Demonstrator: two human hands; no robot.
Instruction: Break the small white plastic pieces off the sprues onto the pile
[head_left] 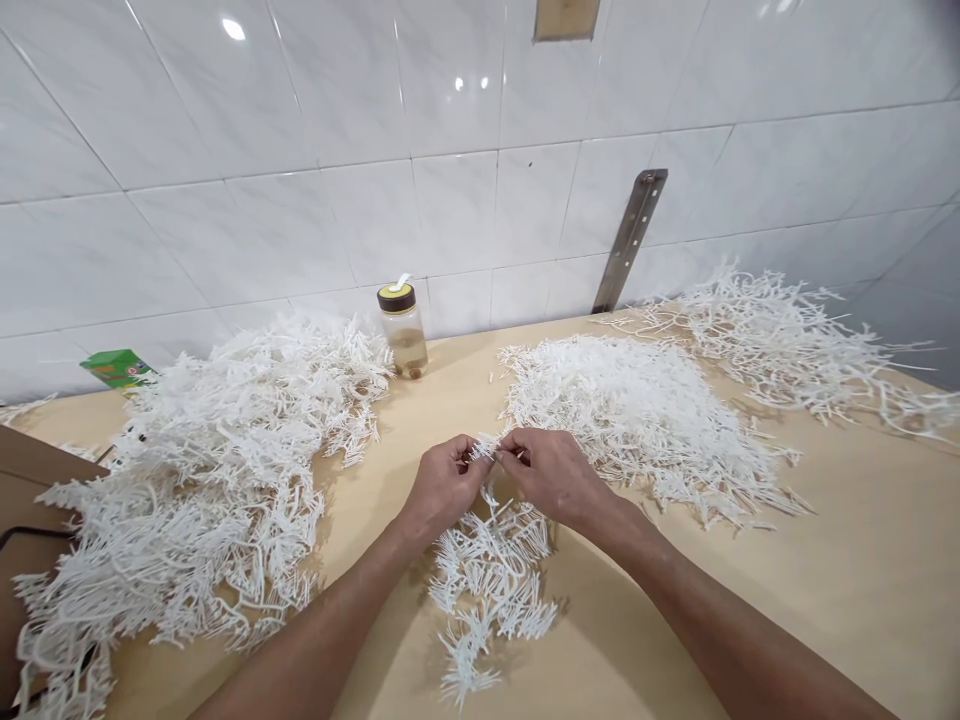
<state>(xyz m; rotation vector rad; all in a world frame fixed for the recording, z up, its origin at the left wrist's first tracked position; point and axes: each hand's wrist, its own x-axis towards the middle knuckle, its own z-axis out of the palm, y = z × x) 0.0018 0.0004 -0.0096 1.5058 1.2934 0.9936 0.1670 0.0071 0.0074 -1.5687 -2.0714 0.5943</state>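
My left hand (448, 482) and my right hand (553, 473) meet above the table, fingertips pinched close together. Between them is one end of a white bristly strand (487, 447), gripped by the left fingers. The right thumb and forefinger pinch at the same spot, where a thin white piece seems to be held, mostly hidden. Below the hands the rest of the strand (495, 570) trails down onto the tabletop towards me, its short spiky tips spread out. Just beyond my right hand lies a flat pile of short white pieces (622, 410).
On the left is a large heap of bristly white strands (225, 470). Longer white branching stems (787, 340) lie at the far right. A lidded bottle (406, 330) and a green box (118, 368) stand near the tiled wall, with a metal bracket (631, 240). A brown carton (34, 500) sits at the left edge.
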